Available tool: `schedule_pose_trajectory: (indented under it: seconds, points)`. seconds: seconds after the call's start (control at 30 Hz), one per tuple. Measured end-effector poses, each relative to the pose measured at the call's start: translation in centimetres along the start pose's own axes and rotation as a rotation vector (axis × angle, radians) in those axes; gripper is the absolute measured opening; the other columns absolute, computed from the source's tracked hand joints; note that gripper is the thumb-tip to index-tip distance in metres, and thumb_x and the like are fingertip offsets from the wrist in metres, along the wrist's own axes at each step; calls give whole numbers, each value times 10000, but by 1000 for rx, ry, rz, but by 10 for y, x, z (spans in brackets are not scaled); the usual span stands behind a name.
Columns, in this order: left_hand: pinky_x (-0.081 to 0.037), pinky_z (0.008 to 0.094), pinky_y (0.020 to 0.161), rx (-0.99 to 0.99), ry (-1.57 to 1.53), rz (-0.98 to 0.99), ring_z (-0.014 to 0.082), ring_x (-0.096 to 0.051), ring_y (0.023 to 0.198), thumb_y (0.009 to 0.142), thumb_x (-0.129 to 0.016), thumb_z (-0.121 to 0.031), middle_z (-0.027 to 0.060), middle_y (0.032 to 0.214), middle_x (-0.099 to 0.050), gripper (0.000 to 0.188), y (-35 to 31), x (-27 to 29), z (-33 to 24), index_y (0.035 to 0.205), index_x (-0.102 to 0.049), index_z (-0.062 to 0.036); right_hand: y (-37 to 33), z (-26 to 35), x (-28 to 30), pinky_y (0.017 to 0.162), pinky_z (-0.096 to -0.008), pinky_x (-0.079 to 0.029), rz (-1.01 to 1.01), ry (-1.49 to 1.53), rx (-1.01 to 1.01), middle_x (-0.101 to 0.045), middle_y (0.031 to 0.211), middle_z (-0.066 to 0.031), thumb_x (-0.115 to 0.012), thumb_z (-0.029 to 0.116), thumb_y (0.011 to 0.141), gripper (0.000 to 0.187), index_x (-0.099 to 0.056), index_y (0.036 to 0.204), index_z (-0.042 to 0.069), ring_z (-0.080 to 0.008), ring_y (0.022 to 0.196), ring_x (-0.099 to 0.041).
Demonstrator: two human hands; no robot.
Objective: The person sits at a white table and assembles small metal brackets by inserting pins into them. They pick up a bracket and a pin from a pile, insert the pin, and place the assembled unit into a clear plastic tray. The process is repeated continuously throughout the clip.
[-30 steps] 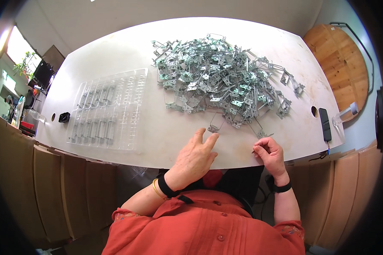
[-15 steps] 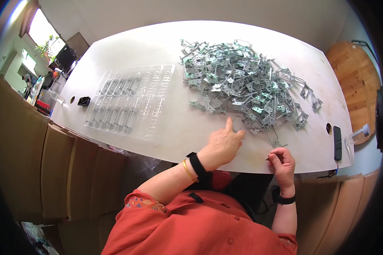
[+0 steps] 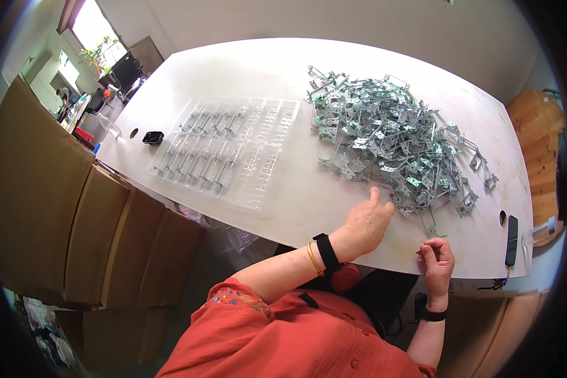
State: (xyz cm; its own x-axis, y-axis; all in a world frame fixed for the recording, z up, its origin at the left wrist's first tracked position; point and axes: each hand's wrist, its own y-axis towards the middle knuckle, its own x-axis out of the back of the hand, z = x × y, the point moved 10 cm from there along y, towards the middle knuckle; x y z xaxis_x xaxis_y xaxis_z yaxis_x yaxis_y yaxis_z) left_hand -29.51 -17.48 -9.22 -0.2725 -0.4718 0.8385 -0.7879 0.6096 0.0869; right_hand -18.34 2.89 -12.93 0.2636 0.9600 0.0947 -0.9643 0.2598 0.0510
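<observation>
A big heap of grey metal brackets with thin wire rods [image 3: 390,132] lies on the white table. My left hand [image 3: 363,228] is at the heap's near edge, index finger stretched toward it and thumb apart, with nothing visible in its grasp. Close to the table's front edge, my right hand [image 3: 439,261] is closed in a pinch. A small dark tip pokes out from its fingers, too small to name. Just beyond those fingertips lies a single bracket [image 3: 433,232] at the end of a wire rod; whether they touch it is unclear.
Left of the heap lies a clear plastic tray [image 3: 268,154], several wire-rod parts in rows in its slots. A small black object [image 3: 153,137] sits beyond it. At the right edge are a black oblong device [image 3: 511,240] and a clear cylinder [image 3: 538,233]. Cardboard boxes [image 3: 38,183] stand at left.
The head view has shifted, so the table and heap appear farther right and lower. Both hands keep nearly the same pose and place beside the heap.
</observation>
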Motion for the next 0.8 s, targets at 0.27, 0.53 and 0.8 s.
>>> schedule_pose_trajectory:
  seconds: [0.27, 0.53, 0.8]
  points:
    - [-607, 529, 681, -41, 23, -137, 489, -705, 757, 968, -671, -111, 429, 1300, -506, 181, -12, 17, -5, 1094, -597, -5, 0, 1, -1, 704, -217, -504, -25, 23, -30, -678, 904, 13, -721, 106, 1046, 79, -666, 1082, 64, -59, 762, -609]
    - [-597, 528, 732, -23, 2, 46, 477, -697, 808, 978, -667, -140, 374, 1243, -568, 165, -58, 21, 7, 1031, -613, 7, 3, 0, -3, 729, -220, -509, -36, 19, -42, -679, 905, 9, -714, 69, 1037, 66, -680, 1092, 54, -63, 767, -613]
    - [-587, 512, 806, -2, -52, -123, 468, -689, 939, 938, -716, -95, 290, 1268, -599, 250, -67, 24, 16, 1105, -563, 14, 2, 5, -4, 733, -214, -501, -33, -8, -30, -690, 914, 19, -734, 99, 1036, 93, -688, 1100, 50, -58, 777, -619]
